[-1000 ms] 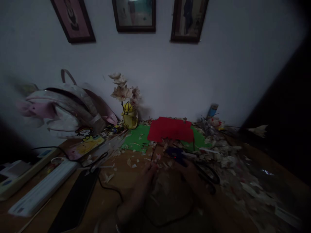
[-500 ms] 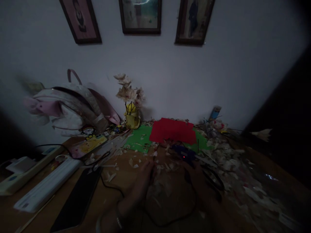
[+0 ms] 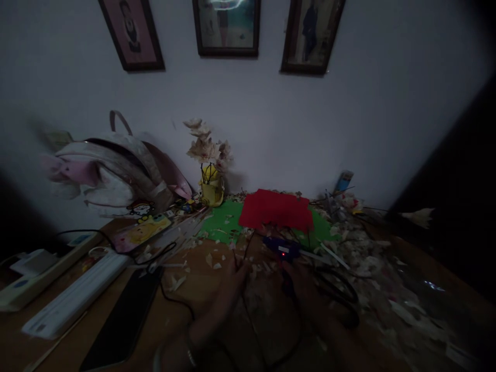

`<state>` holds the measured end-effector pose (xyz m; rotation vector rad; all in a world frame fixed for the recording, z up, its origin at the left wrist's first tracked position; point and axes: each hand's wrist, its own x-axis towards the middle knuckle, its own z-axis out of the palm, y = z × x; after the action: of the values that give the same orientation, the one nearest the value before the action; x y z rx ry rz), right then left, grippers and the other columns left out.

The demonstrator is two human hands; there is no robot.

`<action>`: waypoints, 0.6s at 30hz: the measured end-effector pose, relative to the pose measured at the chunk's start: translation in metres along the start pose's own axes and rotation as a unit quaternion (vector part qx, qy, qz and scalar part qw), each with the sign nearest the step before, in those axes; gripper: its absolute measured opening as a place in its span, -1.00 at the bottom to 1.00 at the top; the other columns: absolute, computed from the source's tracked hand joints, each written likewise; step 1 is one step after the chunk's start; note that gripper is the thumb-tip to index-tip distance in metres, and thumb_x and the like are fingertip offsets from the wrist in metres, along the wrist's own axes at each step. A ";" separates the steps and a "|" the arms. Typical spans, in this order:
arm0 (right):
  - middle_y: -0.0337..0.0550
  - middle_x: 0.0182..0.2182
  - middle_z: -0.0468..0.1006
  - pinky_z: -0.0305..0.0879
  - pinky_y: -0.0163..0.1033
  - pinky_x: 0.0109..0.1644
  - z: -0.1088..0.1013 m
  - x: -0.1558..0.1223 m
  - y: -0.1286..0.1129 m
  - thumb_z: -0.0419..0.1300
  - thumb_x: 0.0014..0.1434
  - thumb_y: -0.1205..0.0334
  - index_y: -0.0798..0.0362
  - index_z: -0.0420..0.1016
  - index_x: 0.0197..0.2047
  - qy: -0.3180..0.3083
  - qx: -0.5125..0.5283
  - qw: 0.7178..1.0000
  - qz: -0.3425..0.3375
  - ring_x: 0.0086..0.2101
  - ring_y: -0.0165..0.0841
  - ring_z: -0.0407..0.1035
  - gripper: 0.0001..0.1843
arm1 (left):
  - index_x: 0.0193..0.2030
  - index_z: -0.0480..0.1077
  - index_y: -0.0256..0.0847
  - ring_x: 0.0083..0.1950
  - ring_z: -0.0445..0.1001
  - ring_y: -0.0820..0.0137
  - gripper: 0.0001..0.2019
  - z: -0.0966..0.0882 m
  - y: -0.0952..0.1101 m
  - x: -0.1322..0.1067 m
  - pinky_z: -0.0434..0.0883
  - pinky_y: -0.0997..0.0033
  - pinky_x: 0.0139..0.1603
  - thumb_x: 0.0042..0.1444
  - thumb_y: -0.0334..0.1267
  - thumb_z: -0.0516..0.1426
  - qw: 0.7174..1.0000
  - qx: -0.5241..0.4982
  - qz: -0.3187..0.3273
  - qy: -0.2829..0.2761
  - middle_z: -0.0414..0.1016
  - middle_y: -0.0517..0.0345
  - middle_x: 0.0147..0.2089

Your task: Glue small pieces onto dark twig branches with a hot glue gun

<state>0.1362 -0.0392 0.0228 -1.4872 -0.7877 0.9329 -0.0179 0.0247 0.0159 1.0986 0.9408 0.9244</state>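
My right hand (image 3: 300, 284) is wrapped round the handle of a dark blue glue gun (image 3: 282, 248), whose small red light glows. A pale glue stick (image 3: 312, 255) juts from its rear, and the nozzle points left. Left of it, my left hand (image 3: 231, 283) is closed, fingertips pinched on a thin dark stem (image 3: 234, 255); dim light hides its full length. The gun's tip is a short way above and right of my left fingers. Pale dried petals or shavings (image 3: 217, 265) lie scattered around both hands.
Red paper (image 3: 275, 206) overlaps green paper (image 3: 220, 222) behind my hands. Beyond stands a yellow pot (image 3: 212, 192) of pale flowers. At left are a backpack (image 3: 112, 175), a power strip (image 3: 50, 271), a long white box (image 3: 75, 297) and a dark phone-like slab (image 3: 124, 320). Scraps heap up right.
My right hand has brought the glue gun left, closer to my left hand. The left fingers have shifted slightly, and the stem between them sits at a different angle.
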 end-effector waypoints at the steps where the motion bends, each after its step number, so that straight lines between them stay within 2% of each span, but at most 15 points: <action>1: -0.16 -0.30 0.51 0.21 -0.25 -0.17 0.001 0.001 0.003 0.12 -0.07 -0.02 0.10 0.43 -0.24 -0.016 -0.027 0.999 -0.004 -0.24 -0.26 0.33 -0.59 | -0.52 0.17 -0.19 -0.56 0.20 0.53 -0.74 0.000 0.000 0.002 0.14 0.54 -0.54 -0.19 -0.12 0.16 1.000 -0.003 0.003 0.015 0.23 0.36 -0.60; 4: -0.11 -0.32 0.51 0.19 -0.18 -0.14 0.006 0.002 0.012 0.11 -0.07 -0.06 0.14 0.43 -0.27 -0.042 -0.131 0.989 -0.048 -0.25 -0.20 0.33 -0.56 | -0.39 0.22 -0.21 -0.40 0.34 0.42 -0.77 0.001 0.004 0.003 0.28 0.46 -0.38 -0.21 -0.23 0.17 1.000 -0.013 0.009 0.023 0.38 0.23 -0.43; 7: -0.10 -0.31 0.50 0.19 -0.16 -0.15 0.009 0.000 0.015 0.06 -0.01 -0.07 0.14 0.43 -0.27 -0.051 -0.179 0.980 -0.075 -0.26 -0.20 0.33 -0.56 | -0.32 0.23 -0.21 -0.30 0.39 0.35 -0.76 0.001 0.004 0.002 0.32 0.38 -0.28 -0.18 -0.26 0.13 1.000 -0.014 0.015 0.010 0.43 0.15 -0.35; 14: -0.07 -0.25 0.51 0.19 -0.15 -0.10 0.010 -0.002 0.014 0.04 0.02 -0.07 0.16 0.41 -0.17 -0.052 -0.177 0.980 -0.079 -0.21 -0.19 0.34 -0.52 | -0.27 0.27 -0.25 -0.13 0.41 0.26 -0.76 -0.004 -0.004 0.004 0.31 0.30 -0.13 -0.17 -0.31 0.10 0.999 0.004 0.034 -0.017 0.46 -0.02 -0.19; 18: -0.10 -0.24 0.51 0.20 -0.19 -0.09 0.011 -0.002 0.012 0.05 0.00 -0.08 0.12 0.41 -0.17 -0.052 -0.153 0.984 -0.073 -0.19 -0.20 0.34 -0.53 | -0.26 0.26 -0.21 -0.06 0.38 0.26 -0.75 -0.002 0.002 -0.001 0.30 0.33 -0.09 -0.18 -0.33 0.09 0.999 -0.001 0.037 -0.006 0.44 0.01 -0.13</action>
<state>0.1252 -0.0376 0.0108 -1.6265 -1.1412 0.8083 -0.0206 0.0251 0.0180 1.1433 0.8931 0.9779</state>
